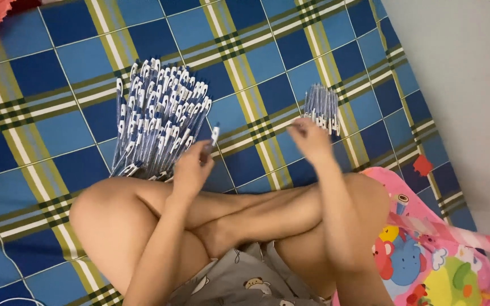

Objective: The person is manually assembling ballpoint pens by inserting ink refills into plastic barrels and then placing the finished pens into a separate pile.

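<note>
A person sits cross-legged on a plaid mat (58, 119) of blue squares crossed by yellow, green and white stripes, knees spread wide.

The left hand (191, 170) is closed around a single pen (213, 137), pinched between fingers and thumb so that its white clip end points up and away from the knees. That pen is held just off the right edge of the large pile of pens (157, 116), apart from it by a small gap.

The large pile lies on the mat ahead of the left knee. Its pens are blue and white, fanned out with the narrow ends gathered toward the knee and the clip ends spread toward the far side. They overlap too densely to count; there are several dozen at least.

The right hand (310, 139) reaches forward with its fingers curled at the near edge of a small bundle of pens (322, 107). It touches or grips the near ends of that bundle; which of the two I cannot tell. This bundle is of the same blue and white kind, lying on the mat well apart from the large pile, and holds perhaps a dozen, though the exact count is not clear.

No box, tray or other container holds any pens; both groups rest directly on the mat.

A pink cartoon-print cloth (421, 249) lies beside the right knee.
</note>
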